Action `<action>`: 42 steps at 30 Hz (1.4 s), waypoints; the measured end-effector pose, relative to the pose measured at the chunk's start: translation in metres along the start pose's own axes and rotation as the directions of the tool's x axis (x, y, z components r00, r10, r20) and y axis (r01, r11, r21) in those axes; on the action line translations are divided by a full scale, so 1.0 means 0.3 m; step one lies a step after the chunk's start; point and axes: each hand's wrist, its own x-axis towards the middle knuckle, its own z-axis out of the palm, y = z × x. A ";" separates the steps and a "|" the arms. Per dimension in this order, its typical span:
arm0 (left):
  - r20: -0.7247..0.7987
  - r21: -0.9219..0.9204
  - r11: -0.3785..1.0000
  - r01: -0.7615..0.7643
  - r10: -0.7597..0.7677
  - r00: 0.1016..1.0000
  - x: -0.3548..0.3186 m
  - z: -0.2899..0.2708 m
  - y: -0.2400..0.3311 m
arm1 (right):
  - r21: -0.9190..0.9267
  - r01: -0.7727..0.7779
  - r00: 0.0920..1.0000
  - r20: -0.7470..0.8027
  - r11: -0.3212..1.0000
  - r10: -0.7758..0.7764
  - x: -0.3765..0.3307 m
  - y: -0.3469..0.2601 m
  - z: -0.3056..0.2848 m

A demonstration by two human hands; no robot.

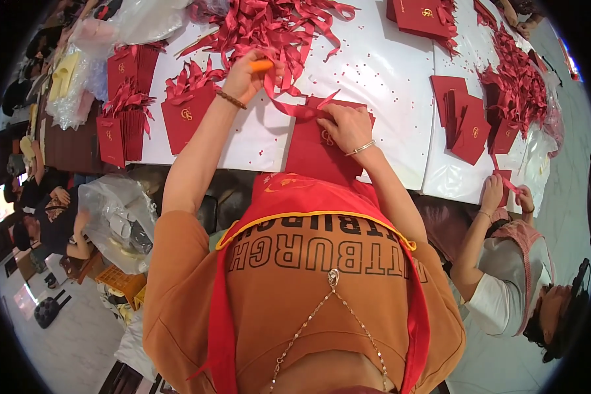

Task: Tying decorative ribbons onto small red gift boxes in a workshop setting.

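A red paper bag (pixel 312 146) with a gold print lies flat at the table's near edge, in front of me. A red ribbon (pixel 284 107) runs from its upper part up to my left hand (pixel 246 80). That hand is closed on the ribbon, with an orange stick-like handle (pixel 261 65) also held in its fingers; the handle's kind does not show. My right hand (pixel 349 128) rests on the bag, thumb and fingers pinching the ribbon near the bag's top edge. A heap of loose red ribbons (pixel 259 29) lies just beyond my left hand.
Finished-looking red bags with ribbons (pixel 185 115) stand at the left, beside more stacked bags (pixel 121 138). Another bag stack (pixel 421 18) lies far right. Small red bits dot the white table (pixel 374 59). A co-worker (pixel 505 262) handles a small red bag at right, near piled bags (pixel 469 125).
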 end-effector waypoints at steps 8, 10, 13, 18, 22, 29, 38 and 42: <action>-0.015 0.102 0.993 -0.062 0.063 0.998 -0.053 0.095 0.071 | -0.040 0.014 0.992 0.127 0.999 -0.009 0.047 -0.034 0.009; -0.022 0.463 0.881 -0.096 0.120 0.993 -0.073 0.166 0.014 | -0.026 0.060 0.994 0.090 0.998 -0.058 0.049 -0.028 0.012; 0.056 0.607 0.791 -0.078 0.055 0.997 -0.111 0.229 -0.098 | 0.096 0.000 0.979 0.205 0.995 -0.020 0.062 -0.024 -0.017; 0.077 0.584 0.809 0.069 -0.140 0.987 -0.079 0.212 -0.141 | -0.036 0.103 0.993 0.055 0.994 -0.101 -0.003 0.028 -0.082; 0.131 0.596 0.798 0.087 -0.204 0.970 -0.076 0.167 -0.125 | 0.044 -0.074 0.997 -0.001 0.996 0.074 -0.047 0.067 -0.146; 0.035 0.516 0.848 -0.123 0.123 0.992 -0.111 0.213 -0.105 | 0.321 -0.285 0.958 0.077 0.903 0.275 -0.079 0.084 -0.096; 0.199 0.567 0.806 -0.167 0.063 0.978 -0.206 0.273 -0.213 | 0.261 -0.235 0.963 -0.068 0.936 0.261 -0.096 0.071 -0.063; 0.064 0.478 0.874 0.089 -0.136 0.989 -0.205 0.287 -0.236 | 0.405 -0.361 0.932 0.121 0.840 0.342 -0.085 0.076 -0.077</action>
